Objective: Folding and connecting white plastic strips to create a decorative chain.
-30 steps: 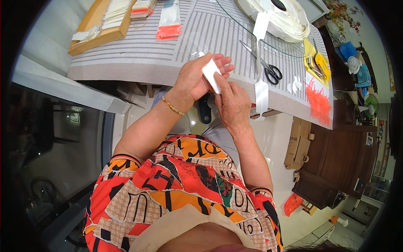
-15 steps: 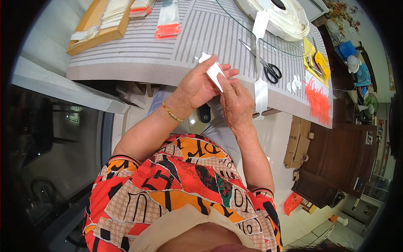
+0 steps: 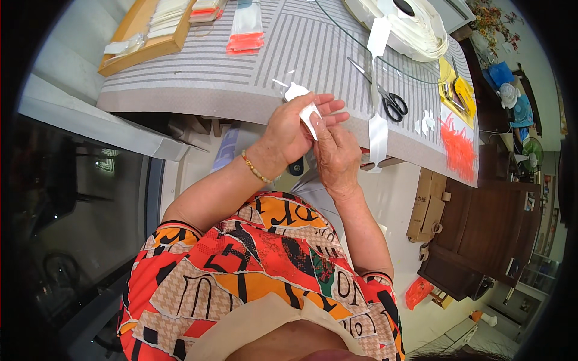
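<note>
Hands meet just off the counter's (image 3: 198, 96) near edge: left hand (image 3: 288, 129) clamped on a small white strip (image 3: 306, 108), right hand (image 3: 336, 153) pinching its lower end, fingers closed on it. Looks like mid-job to me, one piece being worked with plenty of stock left. Beyond, scissors (image 3: 388, 99) lie beside a hanging ribbon (image 3: 378, 129), orange pieces (image 3: 459, 147) to the right, tray (image 3: 147, 30) and big ribbon roll (image 3: 400, 24) at the back.
</note>
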The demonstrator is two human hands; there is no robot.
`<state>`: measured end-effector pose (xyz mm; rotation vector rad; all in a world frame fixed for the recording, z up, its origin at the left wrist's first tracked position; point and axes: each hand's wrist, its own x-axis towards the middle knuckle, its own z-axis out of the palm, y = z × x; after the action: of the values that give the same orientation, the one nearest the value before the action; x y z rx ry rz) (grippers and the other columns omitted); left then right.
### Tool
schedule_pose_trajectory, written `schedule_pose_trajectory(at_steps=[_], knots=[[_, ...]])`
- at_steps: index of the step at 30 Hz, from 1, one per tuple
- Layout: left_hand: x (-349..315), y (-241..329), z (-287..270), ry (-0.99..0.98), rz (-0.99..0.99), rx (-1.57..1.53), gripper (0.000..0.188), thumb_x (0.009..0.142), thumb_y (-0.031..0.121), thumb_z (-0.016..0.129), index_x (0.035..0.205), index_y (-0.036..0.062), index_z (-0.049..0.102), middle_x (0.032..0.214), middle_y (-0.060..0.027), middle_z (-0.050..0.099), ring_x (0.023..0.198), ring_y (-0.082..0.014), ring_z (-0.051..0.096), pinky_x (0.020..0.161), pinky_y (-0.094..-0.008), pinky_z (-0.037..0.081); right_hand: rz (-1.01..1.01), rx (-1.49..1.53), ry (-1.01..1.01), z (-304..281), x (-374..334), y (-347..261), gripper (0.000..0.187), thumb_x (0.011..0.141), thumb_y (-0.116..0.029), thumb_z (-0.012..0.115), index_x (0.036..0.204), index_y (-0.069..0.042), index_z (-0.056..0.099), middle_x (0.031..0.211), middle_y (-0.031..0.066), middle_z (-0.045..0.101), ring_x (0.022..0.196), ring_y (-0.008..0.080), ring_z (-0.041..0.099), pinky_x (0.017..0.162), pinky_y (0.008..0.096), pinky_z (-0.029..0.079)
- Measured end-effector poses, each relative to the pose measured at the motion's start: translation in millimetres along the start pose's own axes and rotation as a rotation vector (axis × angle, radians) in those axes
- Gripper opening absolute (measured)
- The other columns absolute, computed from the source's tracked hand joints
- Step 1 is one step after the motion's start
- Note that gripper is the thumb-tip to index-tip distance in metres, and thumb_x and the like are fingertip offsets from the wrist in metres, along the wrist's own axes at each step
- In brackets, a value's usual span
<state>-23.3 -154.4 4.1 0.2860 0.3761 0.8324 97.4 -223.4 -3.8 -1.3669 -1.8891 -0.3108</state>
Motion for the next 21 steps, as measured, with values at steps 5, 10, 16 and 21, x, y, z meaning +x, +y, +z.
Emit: schedule_pose_trajectory(at_steps=[5, 10, 16, 21], knots=[[-1, 4, 0, 0.012, 0.003, 0.002, 0.039, 0.101, 0.022, 0.044, 0.128, -0.0046, 0.054, 0.127, -0.0187, 0.061, 0.117, -0.0346, 0.06, 0.101, -0.0445, 0.049, 0.019, -0.001, -0.055, -11, 4, -1, 0.045, 0.079, -0.005, 0.072, 0.122, -0.015, 0.067, 0.088, 0.0023, 0.058, 0.069, 0.0191, 0.052, 0.061, 0.032, 0.043], [-1, 8, -7, -0.011, 0.004, 0.019, 0.039, 0.101, 0.023, 0.044, 0.127, -0.0038, 0.055, 0.126, -0.018, 0.062, 0.114, -0.0315, 0.062, 0.1, -0.0416, 0.049, 0.009, -0.006, -0.025, -15, 6, 1, 0.043, 0.078, -0.006, 0.072, 0.121, -0.014, 0.067, 0.102, 0.004, 0.062, 0.086, 0.0205, 0.056, 0.073, 0.0337, 0.046], [-8, 1, 2, 0.038, -0.008, -0.02, 0.032, 0.099, 0.02, 0.049, 0.115, -0.003, 0.062, 0.115, -0.0161, 0.067, 0.1, -0.0245, 0.064, 0.086, -0.035, 0.052, -0.031, -0.022, 0.052, -11, 0, -1, 0.041, 0.079, -0.006, 0.071, 0.119, -0.013, 0.066, 0.124, 0.0042, 0.064, 0.11, 0.023, 0.056, 0.093, 0.0412, 0.044], [-17, -15, 10, 0.05, -0.047, -0.05, 0.028, 0.098, 0.019, 0.051, 0.11, -0.0021, 0.065, 0.111, -0.0147, 0.068, 0.097, -0.0221, 0.064, 0.082, -0.0318, 0.052, -0.044, -0.031, 0.009, -15, -7, -4, 0.038, 0.08, -0.006, 0.069, 0.117, -0.013, 0.066, 0.133, 0.0009, 0.062, 0.118, 0.0238, 0.055, 0.105, 0.0472, 0.038]])
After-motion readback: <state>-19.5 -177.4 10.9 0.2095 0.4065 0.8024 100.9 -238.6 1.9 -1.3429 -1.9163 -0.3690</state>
